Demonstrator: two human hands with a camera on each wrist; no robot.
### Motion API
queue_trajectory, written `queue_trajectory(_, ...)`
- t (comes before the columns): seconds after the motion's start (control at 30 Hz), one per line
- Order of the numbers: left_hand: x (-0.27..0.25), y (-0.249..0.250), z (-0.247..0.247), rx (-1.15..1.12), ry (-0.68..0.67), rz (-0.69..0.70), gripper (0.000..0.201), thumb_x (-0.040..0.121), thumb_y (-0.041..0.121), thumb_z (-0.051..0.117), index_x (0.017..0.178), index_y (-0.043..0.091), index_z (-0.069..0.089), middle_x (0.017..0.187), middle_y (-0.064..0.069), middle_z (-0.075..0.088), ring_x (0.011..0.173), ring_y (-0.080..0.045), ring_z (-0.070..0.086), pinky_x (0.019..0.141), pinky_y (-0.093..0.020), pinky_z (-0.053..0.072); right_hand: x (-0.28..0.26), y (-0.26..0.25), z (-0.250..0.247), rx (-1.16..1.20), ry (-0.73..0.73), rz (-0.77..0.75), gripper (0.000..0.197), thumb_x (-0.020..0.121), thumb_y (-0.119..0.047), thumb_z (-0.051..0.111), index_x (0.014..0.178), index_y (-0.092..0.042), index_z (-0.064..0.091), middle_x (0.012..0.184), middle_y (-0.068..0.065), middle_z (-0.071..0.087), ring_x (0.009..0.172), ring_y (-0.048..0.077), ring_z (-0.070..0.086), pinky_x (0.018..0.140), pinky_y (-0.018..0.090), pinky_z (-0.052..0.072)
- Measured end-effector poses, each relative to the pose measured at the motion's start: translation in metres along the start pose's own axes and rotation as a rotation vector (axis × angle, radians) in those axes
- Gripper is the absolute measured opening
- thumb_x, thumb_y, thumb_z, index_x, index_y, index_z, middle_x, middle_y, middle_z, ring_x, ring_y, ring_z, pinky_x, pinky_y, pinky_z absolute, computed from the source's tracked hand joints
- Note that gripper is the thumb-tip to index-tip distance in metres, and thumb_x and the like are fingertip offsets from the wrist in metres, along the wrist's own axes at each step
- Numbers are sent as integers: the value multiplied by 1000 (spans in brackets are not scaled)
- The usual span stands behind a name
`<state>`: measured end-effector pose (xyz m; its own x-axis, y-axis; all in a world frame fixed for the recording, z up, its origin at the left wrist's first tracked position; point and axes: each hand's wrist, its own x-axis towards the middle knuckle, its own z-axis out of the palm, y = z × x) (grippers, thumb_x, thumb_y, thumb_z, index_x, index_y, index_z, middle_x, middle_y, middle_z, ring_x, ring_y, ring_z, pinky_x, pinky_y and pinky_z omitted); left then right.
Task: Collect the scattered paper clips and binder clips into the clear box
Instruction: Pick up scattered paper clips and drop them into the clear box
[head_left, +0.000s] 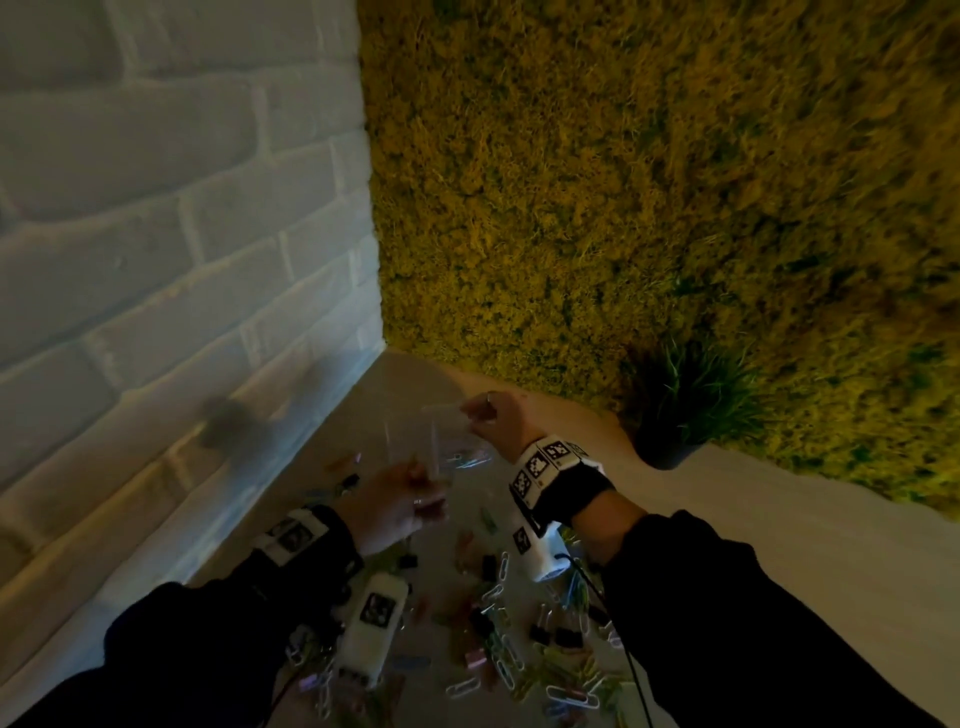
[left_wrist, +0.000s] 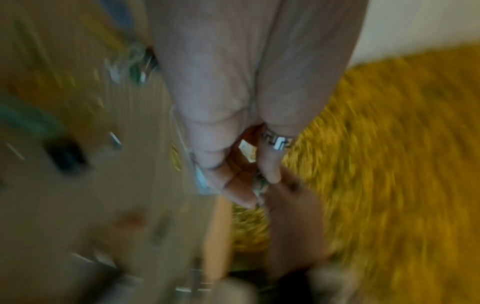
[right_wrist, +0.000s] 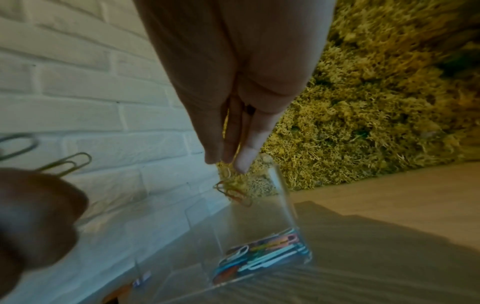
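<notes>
The clear box (head_left: 441, 447) stands near the table's back corner, and one compartment (right_wrist: 283, 195) holds several coloured paper clips (right_wrist: 267, 251). My right hand (head_left: 475, 415) hovers over the box with its fingertips (right_wrist: 244, 162) pressed together. A small tangle of orange and yellow paper clips (right_wrist: 233, 193) hangs right under them, above the box. My left hand (head_left: 410, 499) is just in front of the box, fingers curled round more paper clips (right_wrist: 64, 164). In the blurred left wrist view a clip (left_wrist: 259, 185) shows between its fingers. Many paper clips and binder clips (head_left: 498, 623) lie scattered on the table nearer to me.
A white brick wall (head_left: 156, 260) runs along the left and a moss wall (head_left: 623, 182) closes the back. A potted grass plant (head_left: 685, 410) stands at the back right. Black binder clips (head_left: 566, 636) lie among the loose clips between my forearms.
</notes>
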<state>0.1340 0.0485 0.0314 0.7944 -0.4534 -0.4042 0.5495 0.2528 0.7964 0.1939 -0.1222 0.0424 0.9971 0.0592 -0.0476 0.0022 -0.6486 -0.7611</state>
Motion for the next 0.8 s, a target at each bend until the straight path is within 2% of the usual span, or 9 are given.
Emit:
queue_trajectory(0.07,12,10,2,-253,35,-39,28,83,-13,50,65,6,44,72,-11,48,58,-19,58,48,-25,56,2,5,-6,-71,51,-44,37,83,-7,66,119,0,60,120,19,61,112,30,57,79,5,41)
queue_trajectory(0.17,25,20,8,-353,-110,-46,30,39,-5,87,56,1,63,63,-14,59,47,-18,62,42,-25,54,7,16,-13,-409,-74,-75,71,78,-29,73,139,-12,41,144,10,43,131,27,42,109,33,35)
queue_trajectory(0.2,31,24,11,-349,-91,-41,27,43,6,87,53,3,62,58,-12,58,43,-17,59,39,-23,50,7,19,-13,-467,-136,-69,78,76,-30,74,142,-14,37,147,10,37,133,27,38,112,40,33)
queue_trajectory(0.23,36,30,15,-338,-38,-51,24,60,17,79,51,9,58,55,-8,54,40,-15,54,36,-20,45,7,21,-13,-490,-164,-67,79,76,-28,75,143,-15,36,148,10,36,134,28,38,111,43,34)
queue_trajectory(0.3,49,39,23,-262,91,-95,46,88,39,45,47,18,41,47,-1,40,34,-12,40,35,-15,30,6,27,-10,-461,-123,-80,71,76,-20,75,138,-15,42,143,9,40,129,29,43,107,43,38)
queue_trajectory(0.43,68,43,36,-178,193,-108,47,99,36,20,55,20,28,33,6,25,25,-7,23,31,-12,17,-2,32,-11,-372,-62,-109,59,77,-14,73,131,-12,49,137,8,45,122,24,50,102,34,41)
queue_trajectory(0.6,66,40,42,-133,244,-153,41,102,18,20,66,11,37,55,-1,31,47,-12,28,45,-20,25,-10,42,-12,-333,-28,-160,59,76,-14,73,131,-11,51,134,8,49,120,23,51,100,31,41)
queue_trajectory(0.7,64,41,40,-266,288,-194,35,101,12,25,71,8,43,69,-7,38,60,-18,38,44,-24,51,-17,46,-11,-312,-4,-178,59,78,-13,72,132,-10,49,137,8,47,121,24,51,102,33,42)
queue_trajectory(0.8,64,46,36,-264,278,-217,32,98,12,27,69,9,40,70,-10,37,64,-23,39,71,-41,49,-22,48,-10,-270,18,-188,57,78,-12,72,130,-8,49,138,8,47,123,25,49,104,35,41)
